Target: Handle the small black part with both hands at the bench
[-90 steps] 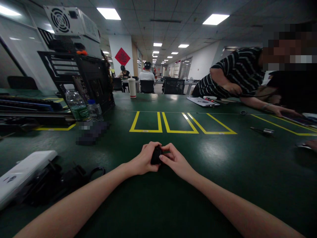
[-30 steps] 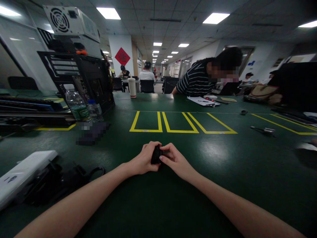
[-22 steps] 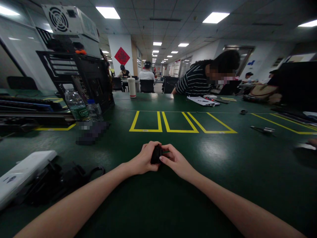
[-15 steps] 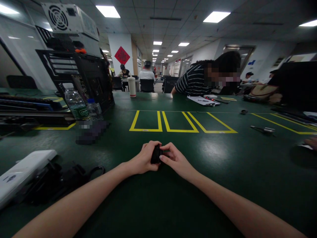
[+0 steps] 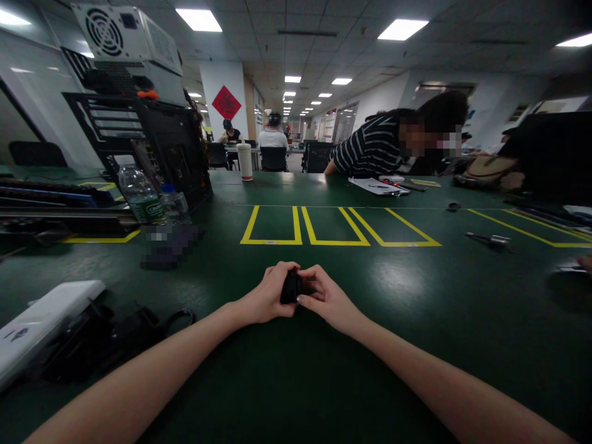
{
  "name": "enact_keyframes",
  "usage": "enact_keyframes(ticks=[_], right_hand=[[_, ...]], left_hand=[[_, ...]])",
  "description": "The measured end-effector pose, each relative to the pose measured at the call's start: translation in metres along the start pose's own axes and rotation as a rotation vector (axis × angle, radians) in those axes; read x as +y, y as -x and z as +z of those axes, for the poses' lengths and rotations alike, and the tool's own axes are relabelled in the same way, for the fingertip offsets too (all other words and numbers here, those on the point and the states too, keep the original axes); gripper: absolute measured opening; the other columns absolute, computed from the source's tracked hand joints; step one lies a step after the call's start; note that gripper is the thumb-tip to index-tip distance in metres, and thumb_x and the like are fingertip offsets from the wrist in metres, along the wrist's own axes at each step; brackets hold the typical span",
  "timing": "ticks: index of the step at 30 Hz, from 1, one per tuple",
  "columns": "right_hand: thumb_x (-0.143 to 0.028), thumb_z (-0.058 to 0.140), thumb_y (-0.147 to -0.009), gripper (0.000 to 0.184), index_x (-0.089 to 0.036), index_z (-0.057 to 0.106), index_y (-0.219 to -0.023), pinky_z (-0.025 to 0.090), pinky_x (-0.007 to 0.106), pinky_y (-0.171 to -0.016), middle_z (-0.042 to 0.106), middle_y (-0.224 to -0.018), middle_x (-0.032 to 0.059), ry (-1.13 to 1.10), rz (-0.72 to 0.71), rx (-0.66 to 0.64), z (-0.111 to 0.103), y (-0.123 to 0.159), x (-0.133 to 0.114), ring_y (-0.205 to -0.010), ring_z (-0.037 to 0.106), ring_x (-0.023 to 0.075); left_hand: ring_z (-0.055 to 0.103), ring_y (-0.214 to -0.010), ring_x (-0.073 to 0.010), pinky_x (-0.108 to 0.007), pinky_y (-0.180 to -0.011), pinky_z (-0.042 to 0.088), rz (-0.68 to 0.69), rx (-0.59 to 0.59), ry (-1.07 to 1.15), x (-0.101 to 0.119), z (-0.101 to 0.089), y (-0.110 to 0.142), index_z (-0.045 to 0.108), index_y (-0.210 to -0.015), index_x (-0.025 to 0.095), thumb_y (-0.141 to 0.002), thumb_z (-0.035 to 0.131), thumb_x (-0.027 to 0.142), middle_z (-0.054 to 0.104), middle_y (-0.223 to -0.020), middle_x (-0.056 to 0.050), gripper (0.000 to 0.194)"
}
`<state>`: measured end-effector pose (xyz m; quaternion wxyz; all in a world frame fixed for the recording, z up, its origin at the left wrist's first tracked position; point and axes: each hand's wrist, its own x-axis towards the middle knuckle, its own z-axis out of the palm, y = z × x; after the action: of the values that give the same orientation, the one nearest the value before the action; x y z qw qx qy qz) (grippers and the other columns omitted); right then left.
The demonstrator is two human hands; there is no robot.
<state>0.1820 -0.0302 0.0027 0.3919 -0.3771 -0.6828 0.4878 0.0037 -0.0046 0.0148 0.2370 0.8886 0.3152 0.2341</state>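
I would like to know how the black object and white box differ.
The black object is dark and small; the white box is pale and longer. The left hand and right hand hold the black object, while the white box lies on the table. Both are nearer the camera than the yellow tape.

Black object (image 5: 291, 287) partly hidden by left hand (image 5: 267, 296); white box (image 5: 49, 324) cut by left edge

Rectangular ceiling panels (image 5: 402, 29) light a dim, slightly soft view — a pale patch of glare lies on the green tabletop (image 5: 400, 274), the near edge sinks into shadow — with wide-angle stretching toward the sides.
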Motion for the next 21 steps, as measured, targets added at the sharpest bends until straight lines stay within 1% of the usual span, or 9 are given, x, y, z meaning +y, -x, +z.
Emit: enact_keyframes(ticks=[2, 5, 7, 10, 15, 17, 21], right_hand=[[-0.016, 0.056, -0.075, 0.028, -0.024, 0.044, -0.099, 0.047, 0.035, -0.082, 0.048, -0.105, 0.0012, -0.015, -0.011, 0.005, 0.0, 0.0004, 0.0012, -0.103, 0.051, 0.0187], [-0.021, 0.054, -0.078, 0.02, -0.023, 0.046, -0.096, 0.047, 0.037, -0.082, 0.049, -0.105, 0.0016, -0.032, 0.018, 0.004, 0.0, 0.0004, 0.0002, -0.102, 0.052, 0.0193], [-0.022, 0.053, -0.078, 0.018, -0.023, 0.046, -0.095, 0.047, 0.037, -0.082, 0.049, -0.104, 0.0015, -0.039, 0.028, 0.005, 0.0, -0.0002, -0.0013, -0.101, 0.053, 0.0193], [-0.023, 0.053, -0.078, 0.02, -0.023, 0.045, -0.097, 0.047, 0.036, -0.083, 0.05, -0.105, 0.002, -0.035, 0.033, 0.015, 0.0, -0.0015, -0.0019, -0.101, 0.053, 0.0189], [-0.024, 0.053, -0.078, 0.033, -0.024, 0.042, -0.11, 0.043, 0.039, -0.088, 0.048, -0.113, 0.0042, 0.021, 0.067, 0.028, -0.0014, -0.0031, 0.0014, -0.105, 0.049, 0.0196], [-0.023, 0.053, -0.078, 0.031, -0.024, 0.043, -0.108, 0.043, 0.04, -0.088, 0.047, -0.113, 0.004, 0.035, 0.07, 0.01, -0.0019, -0.0028, 0.0017, -0.106, 0.049, 0.0201], [-0.019, 0.056, -0.076, 0.027, -0.024, 0.044, -0.1, 0.047, 0.036, -0.082, 0.048, -0.109, 0.002, 0.013, 0.023, -0.011, -0.0004, -0.0001, 0.0001, -0.104, 0.05, 0.0196]], left_hand=[[0.04, -0.104, -0.0257, -0.042, -0.088, 0.037, 0.003, 0.004, -0.003, -0.0008, 0.001, -0.0002, 0.027, -0.118, 0.018, -0.065, 0.06, 0.016, 0.039, -0.114, -0.01, 0.063], [0.041, -0.104, -0.0258, -0.041, -0.087, 0.037, -0.009, -0.004, 0.009, -0.0003, 0.0002, 0.0001, 0.027, -0.118, 0.02, -0.066, 0.06, 0.018, 0.038, -0.114, -0.009, 0.061], [0.041, -0.104, -0.0256, -0.041, -0.087, 0.038, -0.018, -0.01, 0.017, 0.0009, -0.0011, 0.0005, 0.028, -0.119, 0.02, -0.068, 0.06, 0.02, 0.038, -0.114, -0.009, 0.06], [0.041, -0.104, -0.0253, -0.04, -0.087, 0.038, -0.016, -0.012, 0.013, 0.0023, -0.0027, 0.0008, 0.027, -0.119, 0.02, -0.068, 0.06, 0.019, 0.039, -0.114, -0.009, 0.061], [0.041, -0.104, -0.0247, -0.04, -0.089, 0.037, -0.004, -0.014, 0.019, 0.0031, -0.0032, 0.0011, 0.028, -0.119, 0.02, -0.068, 0.06, 0.018, 0.041, -0.112, -0.008, 0.06], [0.041, -0.103, -0.025, -0.04, -0.088, 0.037, -0.007, -0.016, 0.024, 0.0031, -0.0034, 0.0013, 0.029, -0.119, 0.02, -0.068, 0.06, 0.018, 0.04, -0.113, -0.008, 0.06], [0.041, -0.104, -0.0258, -0.042, -0.087, 0.038, -0.01, -0.019, 0.025, 0.0032, -0.0037, 0.0015, 0.028, -0.119, 0.021, -0.066, 0.061, 0.017, 0.039, -0.114, -0.009, 0.062]])
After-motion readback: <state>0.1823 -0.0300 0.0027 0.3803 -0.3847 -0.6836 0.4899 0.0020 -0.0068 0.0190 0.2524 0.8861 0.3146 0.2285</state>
